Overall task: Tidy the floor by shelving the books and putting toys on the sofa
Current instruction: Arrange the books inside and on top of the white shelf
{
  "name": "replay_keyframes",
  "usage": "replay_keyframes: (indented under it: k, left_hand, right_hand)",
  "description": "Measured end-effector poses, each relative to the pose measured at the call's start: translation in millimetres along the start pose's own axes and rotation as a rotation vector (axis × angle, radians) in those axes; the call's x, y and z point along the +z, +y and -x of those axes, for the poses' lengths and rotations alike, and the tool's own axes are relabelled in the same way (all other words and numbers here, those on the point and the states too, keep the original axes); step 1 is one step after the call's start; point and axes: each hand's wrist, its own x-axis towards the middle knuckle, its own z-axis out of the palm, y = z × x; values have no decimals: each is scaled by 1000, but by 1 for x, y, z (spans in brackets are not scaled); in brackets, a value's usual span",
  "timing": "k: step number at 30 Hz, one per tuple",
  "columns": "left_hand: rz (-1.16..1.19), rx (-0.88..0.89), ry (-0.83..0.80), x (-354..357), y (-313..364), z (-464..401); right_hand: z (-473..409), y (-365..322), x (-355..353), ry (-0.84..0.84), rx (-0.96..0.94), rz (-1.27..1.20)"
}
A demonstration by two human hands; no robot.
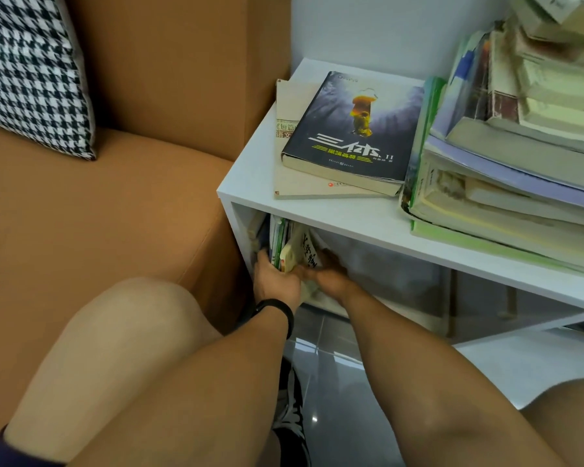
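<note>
Both hands reach into the left compartment of a low white shelf [358, 217]. My left hand [273, 281], with a black wristband, grips the bottom of a few upright books [279, 241] with green spines. My right hand [327, 278] holds a cream book with black brush lettering [305, 251], which leans against those books. On the shelf's top lies a dark novel [351, 129] over a beige book [287, 136]. The orange sofa [98, 203] is at the left; no toys are in view.
A tall untidy stack of books [506, 156] fills the shelf top at the right. A houndstooth cushion [31, 72] leans on the sofa back. My knees flank my arms. Glossy grey floor tiles [331, 399] and a dark shoe [290, 412] show below.
</note>
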Motion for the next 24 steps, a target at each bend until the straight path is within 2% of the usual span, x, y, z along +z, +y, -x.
replay_keyframes:
  k: [3, 6, 8, 11, 14, 18, 20, 22, 24]
  left_hand:
    - [39, -21, -39, 0, 6, -5]
    - [-41, -21, -24, -1, 16, -9]
    - [8, -32, -68, -3, 19, -9]
    - [263, -81, -262, -4, 20, -1]
    - [338, -164, -483, -10, 15, 22]
    - [257, -339, -878, -13, 2, 47]
    - [183, -357, -1029, -10, -1, 50]
    - [17, -339, -1115, -5, -9, 50]
    - [-181, -298, -1136, 3, -20, 52]
  right_hand:
    - [2, 3, 1, 65, -29, 51]
    - [7, 11, -5, 17, -30, -117]
    - [17, 18, -17, -5, -17, -193]
    - [34, 41, -40, 46, 71, -335]
    - [62, 59, -70, -75, 212, -773]
    - [108, 75, -99, -220, 370, -716]
    - [134, 96, -94, -240, 415, -720]
    - [163, 119, -77, -178, 448, -816]
    - [186, 136, -66, -83, 429, -935]
